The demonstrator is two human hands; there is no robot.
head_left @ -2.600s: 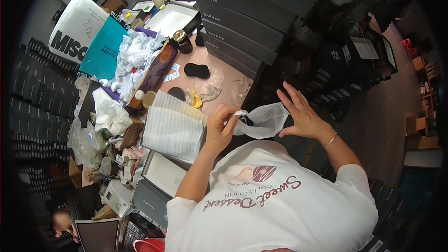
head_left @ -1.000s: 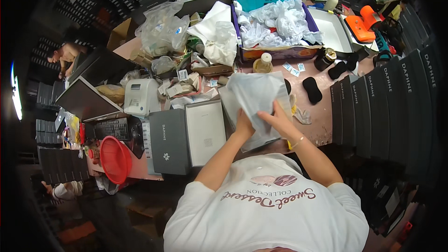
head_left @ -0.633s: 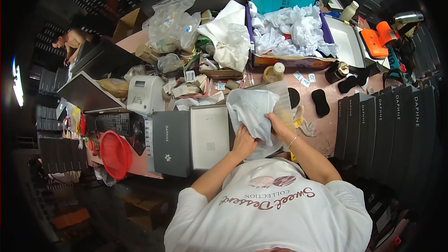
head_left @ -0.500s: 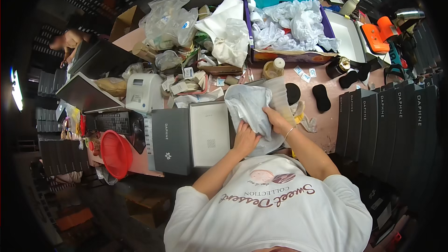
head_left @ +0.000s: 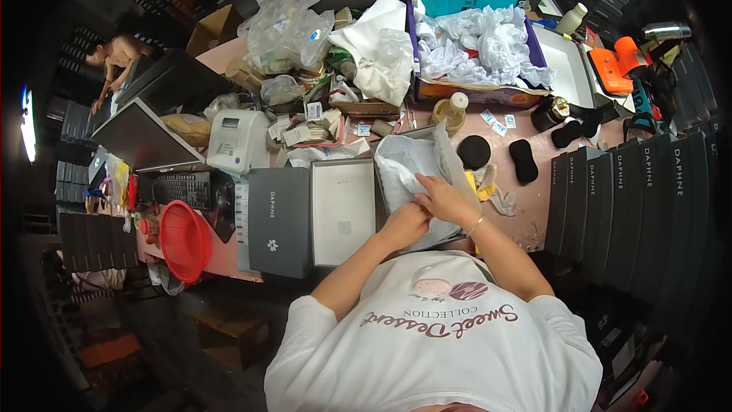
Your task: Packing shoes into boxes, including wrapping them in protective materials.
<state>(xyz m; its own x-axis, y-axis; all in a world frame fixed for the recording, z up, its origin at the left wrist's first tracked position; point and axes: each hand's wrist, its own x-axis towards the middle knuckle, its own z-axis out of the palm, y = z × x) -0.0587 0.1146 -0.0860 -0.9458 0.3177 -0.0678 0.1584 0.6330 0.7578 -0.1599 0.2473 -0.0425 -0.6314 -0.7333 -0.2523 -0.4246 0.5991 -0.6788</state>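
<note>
A bundle in thin white wrapping [head_left: 408, 164] lies in a shoe box in front of me; what is inside is hidden. Pale tissue paper [head_left: 460, 164] stands up along the box's right side. My left hand [head_left: 408, 225] is closed at the near part of the wrapping, its fingertips partly hidden. Just right of it, my right hand [head_left: 444, 200] rests on the wrapping with fingers stretched apart. Left of the bundle is an open white box part [head_left: 343, 210], beside a dark grey box panel [head_left: 280, 221].
Stacked dark shoe boxes [head_left: 656, 191] line the right side. Black oval pads [head_left: 523, 161] and a pump bottle [head_left: 451, 111] stand near the work. A carton of crumpled white paper [head_left: 488, 42], a label printer [head_left: 232, 141] and a red basin [head_left: 187, 240] surround it. A person [head_left: 122, 61] works far left.
The wrapped bundle has come down into the box. My hands have drawn together; the right one has shifted left over the wrapping. The tissue paper has folded out to the right.
</note>
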